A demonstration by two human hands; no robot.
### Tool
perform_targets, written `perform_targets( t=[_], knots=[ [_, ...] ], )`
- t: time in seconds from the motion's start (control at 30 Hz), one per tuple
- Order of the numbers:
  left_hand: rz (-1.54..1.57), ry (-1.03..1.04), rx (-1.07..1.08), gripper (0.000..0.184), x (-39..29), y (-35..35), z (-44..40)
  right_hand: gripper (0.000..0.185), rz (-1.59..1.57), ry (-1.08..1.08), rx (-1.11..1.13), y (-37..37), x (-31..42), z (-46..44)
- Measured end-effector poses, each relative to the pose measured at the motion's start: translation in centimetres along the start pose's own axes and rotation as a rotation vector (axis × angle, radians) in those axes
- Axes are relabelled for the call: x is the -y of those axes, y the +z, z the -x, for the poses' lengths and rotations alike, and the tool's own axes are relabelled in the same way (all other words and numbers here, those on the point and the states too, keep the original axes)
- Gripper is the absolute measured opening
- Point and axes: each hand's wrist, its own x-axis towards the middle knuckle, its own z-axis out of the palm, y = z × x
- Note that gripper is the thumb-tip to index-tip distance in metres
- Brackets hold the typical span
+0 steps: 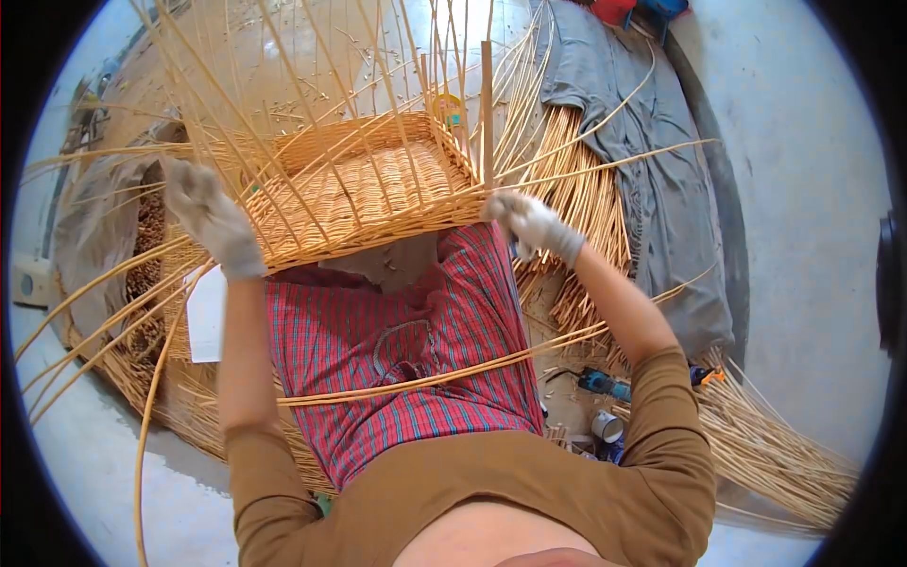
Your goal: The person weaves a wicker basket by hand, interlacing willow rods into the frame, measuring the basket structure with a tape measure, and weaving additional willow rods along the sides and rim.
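Note:
A partly woven wicker basket point(378, 184) rests tilted across my knees, with long upright rods rising from its sides. Both my hands wear pale work gloves. At the basket's left side my left hand point(208, 213) is raised, its fingers partly spread among the rods; nothing can be made out in it. My right hand point(529, 222) is at the near right corner, its fingers bent against the rim beside a flat wooden upright point(487, 113). What those fingers hold is too small to tell. Several long rods point(416, 384) cross over my checked cloth point(406, 331).
Bundles of rods point(586, 198) lie at the right, partly under a grey cloth point(652, 198). A blue power tool point(605, 385) and a tin point(607, 425) sit by my right elbow. More rods point(784, 444) spread at the lower right. A white panel point(205, 317) stands at the left.

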Motion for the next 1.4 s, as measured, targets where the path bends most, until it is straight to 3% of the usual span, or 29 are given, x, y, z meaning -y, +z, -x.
perform_targets(
  t=[0.03,0.07,0.1,0.13,0.17,0.2,0.23,0.27,0.3,0.37,0.4,0.47,0.53,0.57,0.6,0.67,0.73,0.77,0.83,0.9,1.0,1.07,1.13,1.2,1.23,1.27,1.3,1.37,1.4],
  knots=[
    [0.165,-0.113,0.116,0.04,-0.2,0.1,3.3,0.028,-0.109,-0.056,0.007,1.8,-2.8,1.1],
    [0.327,-0.234,0.235,0.038,-0.9,0.7,6.2,0.027,0.152,-0.479,-0.105,3.9,-7.5,1.5],
    [-0.053,-0.085,0.359,0.034,-3.6,2.5,8.3,0.03,0.111,-0.205,-0.015,4.4,-6.8,3.1],
    [0.195,-0.141,0.422,0.034,-3.9,4.2,11.4,0.035,0.071,0.068,0.081,4.0,-5.1,4.7],
    [0.056,0.035,0.587,0.042,-5.1,6.1,12.6,0.048,0.32,0.027,0.168,3.3,-4.6,5.3],
    [-0.079,0.215,0.751,0.052,-6.0,8.2,13.5,0.053,0.549,-0.096,0.016,2.9,-3.4,5.5],
    [-0.141,0.206,0.88,0.059,-6.7,10.7,14.8,0.049,0.261,-0.272,-0.124,1.4,-3.4,5.0],
    [-0.201,0.201,1.007,0.066,-7.1,12.8,15.8,0.038,0.123,-0.234,-0.201,-1.1,-1.1,4.4],
    [-0.194,0.199,1.017,0.066,-6.3,14.3,17.2,0.033,0.043,-0.424,-0.393,-3.2,-1.9,2.4],
    [-0.302,0.191,1.061,0.08,-4.3,16.8,20.3,0.029,0.57,-0.373,-0.725,-8.6,-0.4,0.4],
    [-0.294,0.2,1.065,0.08,-3.9,17.4,20.3,0.036,0.848,-0.419,-0.806,-11.0,-3.2,-2.0],
    [-0.169,0.001,1.126,0.089,-3.0,17.1,20.7,0.053,1.15,-0.261,-0.541,-11.7,-10.3,-5.5],
    [-0.221,0.034,1.058,0.091,-3.4,17.2,20.5,0.069,0.778,0.151,-0.333,-8.2,-8.7,-3.4],
    [-0.241,0.07,1.038,0.09,-3.3,17.2,20.5,0.06,0.636,0.096,-0.337,-8.4,-10.7,-3.1],
    [-0.26,0.095,1.021,0.088,-3.2,17.1,20.7,0.049,0.658,0.253,-0.341,-8.5,-7.6,-1.3],
    [-0.262,0.117,0.968,0.083,-4.0,16.8,20.8,0.037,0.914,0.016,-0.573,-9.9,-4.6,3.2],
    [-0.241,-0.011,1.026,0.084,-3.8,17.4,20.9,0.035,1.131,-0.471,-0.751,-9.6,0.6,7.4],
    [-0.202,-0.058,1.044,0.086,-3.2,17.7,21.4,0.025,1.396,-0.61,-0.675,-8.8,3.5,8.2],
    [-0.351,-0.049,1.075,0.083,-3.5,17.6,22.0,0.015,0.248,-0.988,-0.035,-4.7,3.2,2.8],
    [-0.491,0.01,1.085,0.079,-2.6,18.2,21.6,0.02,0.32,-1.089,-0.128,-3.8,6.4,0.5],
    [-0.707,-0.284,1.106,0.056,0.6,18.3,22.2,0.035,0.537,-1.355,-0.333,-3.8,11.8,-2.2],
    [-0.779,-0.408,1.13,0.053,1.4,15.9,22.4,0.045,0.657,-1.49,-0.447,-3.1,13.4,-3.2],
    [0.733,-0.991,0.152,0.031,-2.2,12.2,18.5,0.052,0.336,-0.841,-0.993,-4.5,10.6,-3.6],
    [0.823,-1.262,0.086,0.027,1.4,9.4,17.2,0.067,-0.092,-0.123,-0.422,-2.7,3.5,-6.3],
    [0.611,-1.287,0.095,0.025,1.1,9.4,16.7,0.078,0.159,0.008,-0.347,-1.6,5.0,-5.4],
    [0.618,-1.284,0.1,0.025,0.9,9.7,16.0,0.089,0.42,0.145,-0.274,-1.1,6.6,-4.2],
    [0.53,-1.174,0.236,0.026,0.8,9.6,15.6,0.104,0.412,0.089,-0.285,-1.0,5.5,-4.7],
    [0.423,-1.024,0.475,0.029,0.7,9.7,13.8,0.103,0.417,0.145,-0.274,-0.6,5.8,-4.9],
    [0.433,-1.023,0.477,0.029,0.5,10.0,12.8,0.101,0.428,0.188,-0.261,-0.7,6.0,-5.1]
  ],
)
